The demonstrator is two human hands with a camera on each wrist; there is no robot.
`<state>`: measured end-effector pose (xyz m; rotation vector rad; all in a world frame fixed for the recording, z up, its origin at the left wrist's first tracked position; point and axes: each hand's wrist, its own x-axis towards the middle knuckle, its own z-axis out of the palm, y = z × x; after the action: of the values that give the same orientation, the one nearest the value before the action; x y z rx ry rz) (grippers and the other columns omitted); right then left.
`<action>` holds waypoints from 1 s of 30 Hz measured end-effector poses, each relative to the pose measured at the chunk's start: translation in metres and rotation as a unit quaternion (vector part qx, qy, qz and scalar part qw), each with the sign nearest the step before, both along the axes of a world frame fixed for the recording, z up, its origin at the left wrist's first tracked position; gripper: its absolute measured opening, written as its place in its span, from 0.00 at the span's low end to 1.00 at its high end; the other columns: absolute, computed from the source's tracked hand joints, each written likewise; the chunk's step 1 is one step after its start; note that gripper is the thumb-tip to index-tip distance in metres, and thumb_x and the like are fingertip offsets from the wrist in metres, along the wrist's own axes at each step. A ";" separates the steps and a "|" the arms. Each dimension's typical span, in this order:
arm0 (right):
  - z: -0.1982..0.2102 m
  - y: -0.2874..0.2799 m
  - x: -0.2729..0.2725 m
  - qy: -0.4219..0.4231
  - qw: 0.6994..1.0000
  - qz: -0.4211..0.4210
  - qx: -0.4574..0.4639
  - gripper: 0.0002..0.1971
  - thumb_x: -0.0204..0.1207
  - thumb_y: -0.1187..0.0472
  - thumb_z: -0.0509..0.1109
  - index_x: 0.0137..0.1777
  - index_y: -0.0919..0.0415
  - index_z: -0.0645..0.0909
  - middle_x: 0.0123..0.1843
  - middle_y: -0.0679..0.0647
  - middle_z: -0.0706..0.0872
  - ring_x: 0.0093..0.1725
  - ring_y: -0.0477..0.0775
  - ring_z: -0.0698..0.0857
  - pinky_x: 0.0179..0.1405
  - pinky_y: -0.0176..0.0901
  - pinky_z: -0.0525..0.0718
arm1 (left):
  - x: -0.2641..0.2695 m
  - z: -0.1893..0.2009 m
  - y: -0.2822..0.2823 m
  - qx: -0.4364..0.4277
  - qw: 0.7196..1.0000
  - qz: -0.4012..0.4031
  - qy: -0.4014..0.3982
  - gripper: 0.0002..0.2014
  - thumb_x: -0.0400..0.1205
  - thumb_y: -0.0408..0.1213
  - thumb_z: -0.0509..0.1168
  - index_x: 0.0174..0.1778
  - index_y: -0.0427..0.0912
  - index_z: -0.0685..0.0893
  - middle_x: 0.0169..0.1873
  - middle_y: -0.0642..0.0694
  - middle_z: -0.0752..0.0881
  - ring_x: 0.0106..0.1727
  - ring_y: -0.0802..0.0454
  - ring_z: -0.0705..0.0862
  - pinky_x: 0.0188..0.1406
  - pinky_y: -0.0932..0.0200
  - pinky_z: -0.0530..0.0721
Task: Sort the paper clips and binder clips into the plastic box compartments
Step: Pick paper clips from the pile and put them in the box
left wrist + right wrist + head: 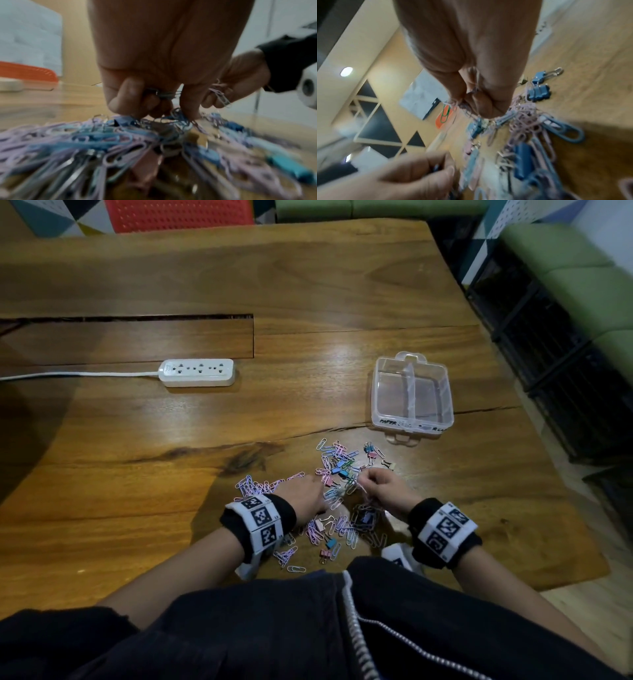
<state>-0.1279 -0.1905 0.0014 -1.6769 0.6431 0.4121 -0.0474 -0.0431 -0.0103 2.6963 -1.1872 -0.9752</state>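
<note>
A mixed pile of pastel paper clips (339,522) and small binder clips (370,450) lies on the wooden table (308,302) in front of me. My left hand (318,491) reaches into the pile's left side, its curled fingers (126,97) holding a few bluish paper clips (165,94). My right hand (364,479) hovers just over the pile's middle, fingers (481,106) curled round pink paper clips (221,94). The clear plastic box (378,392) stands beyond the pile to the right. It is open, and its divider (409,392) splits it into two empty compartments.
A white power strip (197,372) with its cord lies to the far left. A long slot (137,318) cuts the tabletop behind it. The table's right edge (534,440) runs close past the box. A red chair (178,213) stands at the far side.
</note>
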 end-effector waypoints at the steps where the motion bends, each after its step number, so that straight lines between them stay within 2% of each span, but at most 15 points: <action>1: 0.003 -0.005 -0.001 -0.002 0.997 -0.035 0.062 0.14 0.80 0.66 0.57 0.32 0.59 0.69 0.32 0.53 0.71 0.29 0.47 0.69 0.30 0.37 0.67 | 0.003 0.002 0.001 -0.014 0.999 0.009 0.035 0.18 0.84 0.47 0.54 0.54 0.35 0.78 0.49 0.44 0.78 0.46 0.50 0.78 0.48 0.57 0.80; 4: 0.021 -0.021 0.005 -0.014 0.984 -0.102 0.146 0.11 0.80 0.69 0.53 0.36 0.66 0.70 0.36 0.54 0.72 0.30 0.46 0.67 0.28 0.34 0.67 | 0.015 0.012 0.005 -0.076 0.979 0.086 0.168 0.14 0.86 0.47 0.50 0.40 0.44 0.72 0.36 0.50 0.74 0.33 0.58 0.71 0.34 0.65 0.74; 5: 0.028 -0.028 0.010 -0.019 0.979 -0.121 0.160 0.09 0.81 0.70 0.52 0.39 0.68 0.71 0.38 0.54 0.73 0.31 0.45 0.67 0.29 0.33 0.68 | 0.019 0.016 0.006 -0.098 0.962 0.128 0.219 0.14 0.86 0.47 0.49 0.41 0.44 0.72 0.36 0.51 0.74 0.32 0.59 0.71 0.31 0.67 0.73; 6: 0.035 -0.035 0.015 -0.022 0.975 -0.138 0.171 0.09 0.81 0.70 0.52 0.42 0.68 0.71 0.39 0.55 0.73 0.32 0.45 0.68 0.30 0.33 0.69 | 0.023 0.019 0.008 -0.120 0.940 0.177 0.267 0.13 0.86 0.47 0.49 0.48 0.42 0.73 0.39 0.50 0.75 0.31 0.58 0.72 0.29 0.68 0.74; 7: 0.040 -0.043 0.023 -0.026 0.972 -0.151 0.177 0.09 0.81 0.70 0.52 0.44 0.68 0.72 0.39 0.55 0.73 0.32 0.45 0.69 0.31 0.35 0.70 | 0.027 0.023 0.009 -0.142 0.910 0.229 0.313 0.14 0.86 0.46 0.49 0.55 0.41 0.73 0.41 0.48 0.76 0.30 0.58 0.73 0.26 0.68 0.75; 8: 0.045 -0.051 0.030 -0.029 0.970 -0.159 0.180 0.09 0.81 0.69 0.52 0.45 0.67 0.73 0.40 0.54 0.74 0.33 0.45 0.70 0.32 0.35 0.72 | 0.031 0.025 0.010 -0.164 0.874 0.280 0.363 0.14 0.86 0.45 0.51 0.59 0.40 0.73 0.41 0.47 0.76 0.27 0.59 0.72 0.22 0.70 0.74; 11: 0.051 -0.071 0.056 -0.048 0.968 -0.187 0.162 0.08 0.82 0.66 0.53 0.44 0.64 0.73 0.38 0.54 0.72 0.32 0.45 0.69 0.32 0.33 0.74 | 0.041 0.030 0.012 -0.233 0.750 0.380 0.488 0.09 0.85 0.40 0.53 0.45 0.41 0.74 0.33 0.47 0.75 0.23 0.58 0.72 0.14 0.69 0.71; 13: 0.050 -0.083 0.075 -0.070 0.965 -0.222 0.119 0.09 0.81 0.66 0.55 0.40 0.62 0.72 0.34 0.52 0.70 0.29 0.44 0.66 0.22 0.28 0.70 | 0.046 0.031 0.012 -0.260 0.710 0.405 0.515 0.09 0.85 0.39 0.54 0.41 0.42 0.72 0.31 0.46 0.76 0.25 0.57 0.73 0.15 0.68 0.72; 15: 0.043 -0.095 0.093 -0.071 0.965 -0.252 0.031 0.10 0.79 0.65 0.59 0.36 0.60 0.74 0.30 0.51 0.71 0.27 0.44 0.67 0.22 0.30 0.69 | 0.049 0.035 0.009 -0.275 0.691 0.419 0.521 0.08 0.85 0.38 0.55 0.41 0.41 0.72 0.32 0.46 0.77 0.27 0.56 0.74 0.16 0.68 0.74; 17: 0.032 -0.106 0.105 -0.042 0.960 -0.265 -0.084 0.08 0.76 0.64 0.64 0.35 0.60 0.79 0.30 0.52 0.77 0.28 0.46 0.74 0.28 0.35 0.74 | 0.052 0.040 0.005 -0.278 0.680 0.435 0.520 0.04 0.83 0.35 0.59 0.43 0.40 0.74 0.35 0.44 0.78 0.29 0.55 0.76 0.17 0.69 0.78; 20: 0.021 -0.108 0.110 -0.008 0.961 -0.217 -0.171 0.07 0.77 0.64 0.63 0.50 0.65 0.82 0.42 0.57 0.82 0.42 0.54 0.82 0.46 0.46 0.85 | 0.058 0.043 -0.004 -0.282 0.668 0.451 0.521 0.02 0.82 0.31 0.60 0.47 0.37 0.77 0.37 0.43 0.79 0.31 0.54 0.77 0.18 0.70 0.80; 22: 0.020 -0.103 0.106 -0.015 0.965 -0.181 -0.190 0.11 0.78 0.67 0.60 0.59 0.65 0.77 0.51 0.57 0.80 0.50 0.55 0.81 0.51 0.45 0.83 | 0.063 0.046 -0.015 -0.286 0.664 0.455 0.519 0.05 0.82 0.30 0.59 0.51 0.35 0.78 0.35 0.43 0.80 0.31 0.54 0.78 0.18 0.69 0.81; 24: 0.021 -0.100 0.098 -0.037 0.966 -0.163 -0.199 0.13 0.79 0.68 0.57 0.63 0.66 0.75 0.56 0.56 0.79 0.55 0.54 0.79 0.50 0.42 0.79 | 0.068 0.047 -0.030 -0.286 0.641 0.462 0.542 0.07 0.84 0.31 0.56 0.51 0.33 0.78 0.35 0.42 0.79 0.31 0.53 0.79 0.20 0.66 0.83; 27: 0.023 -0.100 0.083 -0.100 0.956 -0.205 -0.185 0.13 0.80 0.70 0.55 0.60 0.66 0.76 0.62 0.56 0.81 0.61 0.52 0.79 0.56 0.42 0.79 | 0.075 0.056 -0.065 -0.289 0.579 0.467 0.603 0.12 0.86 0.37 0.52 0.47 0.33 0.76 0.37 0.41 0.78 0.35 0.50 0.79 0.26 0.62 0.86; 30: 0.025 -0.097 0.067 -0.157 0.937 -0.278 -0.140 0.12 0.80 0.73 0.53 0.54 0.67 0.77 0.56 0.59 0.83 0.56 0.51 0.81 0.54 0.39 0.81 | 0.081 0.065 -0.108 -0.315 0.564 0.455 0.613 0.18 0.85 0.47 0.51 0.48 0.32 0.74 0.38 0.40 0.77 0.38 0.49 0.78 0.37 0.60 0.82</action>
<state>-0.0612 -0.2874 0.0265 -1.6860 0.9256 -0.3631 0.0332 -0.1514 0.0546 1.0515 0.2096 -1.3126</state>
